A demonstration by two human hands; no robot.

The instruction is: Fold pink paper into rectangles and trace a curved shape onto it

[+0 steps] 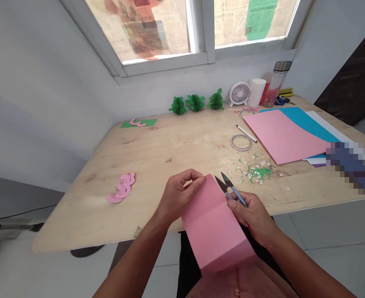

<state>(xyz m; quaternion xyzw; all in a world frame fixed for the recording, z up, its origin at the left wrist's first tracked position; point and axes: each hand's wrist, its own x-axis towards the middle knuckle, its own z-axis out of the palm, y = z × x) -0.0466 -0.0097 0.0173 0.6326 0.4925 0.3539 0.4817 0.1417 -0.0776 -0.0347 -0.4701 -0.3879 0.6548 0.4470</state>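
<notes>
A folded sheet of pink paper [215,227] hangs over the table's front edge, its creases dividing it into panels. My left hand [181,192] pinches its upper left corner between thumb and fingers. In my right hand [255,215] is a pair of thread snips [238,196] with bluish handles. Their dark blades are apart and point up and away, just right of the paper's upper edge. The right thumb lies close to the paper's right edge; whether it presses on it I cannot tell.
Pink cut-outs [123,188] lie left on the table [170,142], and a green strip [151,123] behind. Green paper ornaments [195,103], a fan [240,94] and a bottle [275,85] line the wall. Tape [241,148], a pen [246,133], scraps [260,173] and sheets [286,134] are on the right.
</notes>
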